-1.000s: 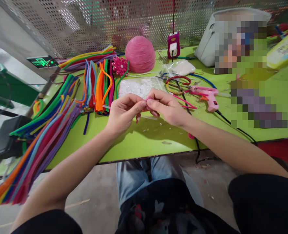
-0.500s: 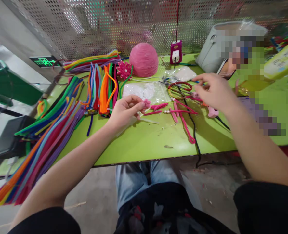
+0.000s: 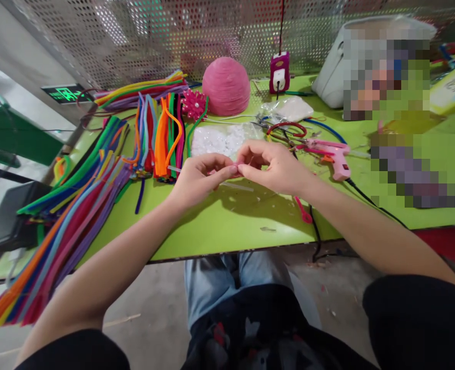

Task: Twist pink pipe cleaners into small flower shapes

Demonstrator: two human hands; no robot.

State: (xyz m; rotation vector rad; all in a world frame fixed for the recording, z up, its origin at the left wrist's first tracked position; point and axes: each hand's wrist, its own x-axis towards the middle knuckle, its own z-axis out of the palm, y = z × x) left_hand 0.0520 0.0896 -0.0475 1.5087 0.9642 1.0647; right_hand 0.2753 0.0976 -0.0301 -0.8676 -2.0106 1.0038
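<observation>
My left hand [image 3: 204, 177] and my right hand [image 3: 269, 164] meet fingertip to fingertip above the near part of the table. Between their pinched fingers is a small pink fuzzy piece [image 3: 237, 172], mostly covered by the fingertips. Just behind the hands lies a clear bag of white bits [image 3: 215, 141]. A pink pipe cleaner with a looped end [image 3: 303, 211] sticks out below my right wrist. Farther right rests a pink glue gun [image 3: 340, 160], its cord running toward the front right.
Bundles of coloured pipe cleaners [image 3: 92, 205] spread over the left side. At the back stand a pink dome [image 3: 226, 86], a dark pink beaded flower [image 3: 194, 104] and a purple socket block [image 3: 279, 73]. Pliers-like tools with red handles [image 3: 289, 128] lie mid-table. A pale bin [image 3: 329, 72] stands back right.
My right hand has come left from beside the glue gun to join my left hand, closing on the small pink piece. My left hand has kept its pinch and barely moved.
</observation>
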